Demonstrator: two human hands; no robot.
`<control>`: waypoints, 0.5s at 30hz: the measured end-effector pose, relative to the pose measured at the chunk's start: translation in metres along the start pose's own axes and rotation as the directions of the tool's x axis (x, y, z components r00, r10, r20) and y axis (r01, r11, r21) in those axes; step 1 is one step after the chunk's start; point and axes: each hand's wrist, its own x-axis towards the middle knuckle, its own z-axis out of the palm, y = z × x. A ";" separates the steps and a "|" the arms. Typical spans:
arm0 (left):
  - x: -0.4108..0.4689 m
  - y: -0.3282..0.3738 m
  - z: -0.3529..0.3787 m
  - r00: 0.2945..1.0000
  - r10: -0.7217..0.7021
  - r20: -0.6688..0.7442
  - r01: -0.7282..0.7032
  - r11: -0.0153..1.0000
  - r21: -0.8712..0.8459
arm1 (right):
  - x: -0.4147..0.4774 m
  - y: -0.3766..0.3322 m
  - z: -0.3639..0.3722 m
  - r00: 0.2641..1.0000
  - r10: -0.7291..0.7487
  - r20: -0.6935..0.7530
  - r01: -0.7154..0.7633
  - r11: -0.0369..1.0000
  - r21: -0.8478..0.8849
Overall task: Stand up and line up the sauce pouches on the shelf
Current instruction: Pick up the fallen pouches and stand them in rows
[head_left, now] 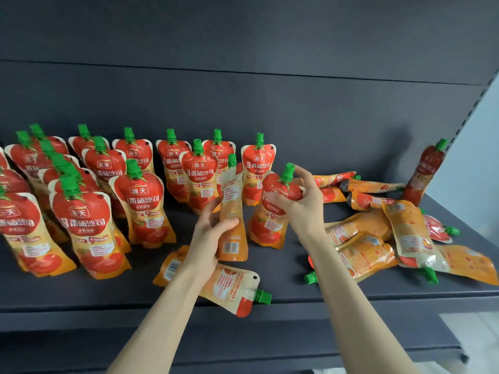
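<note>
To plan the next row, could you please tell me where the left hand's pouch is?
Head view: the back-facing pouch in the left hand is mid-shelf, left of the front-facing pouch gripped by the right hand, behind a flat-lying pouch.

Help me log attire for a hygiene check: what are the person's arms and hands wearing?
Nothing visible: the left hand and right hand are bare, with no gloves, rings or watch, and both forearms are sleeveless as far as the picture shows.

Two hands in view, both bare. Left hand (213,225): slim, with long fingers. Right hand (299,201): same build. Back from the fingers, past each wrist, a slender bare left forearm (167,306) and bare right forearm (351,292), uncovered to the frame edge. Nails too blurred to note.
</note>
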 end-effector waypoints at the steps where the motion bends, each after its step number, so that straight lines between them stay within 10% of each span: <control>1: 0.002 0.002 0.001 1.000 -0.008 0.010 0.008 1.000 -0.016 | 0.000 -0.001 0.004 1.000 0.006 0.004 -0.006 1.000 0.013; 15: 0.031 0.002 -0.023 0.986 0.010 0.167 -0.059 0.956 0.287 | -0.022 0.043 0.021 0.976 0.185 0.116 -0.191 0.981 0.035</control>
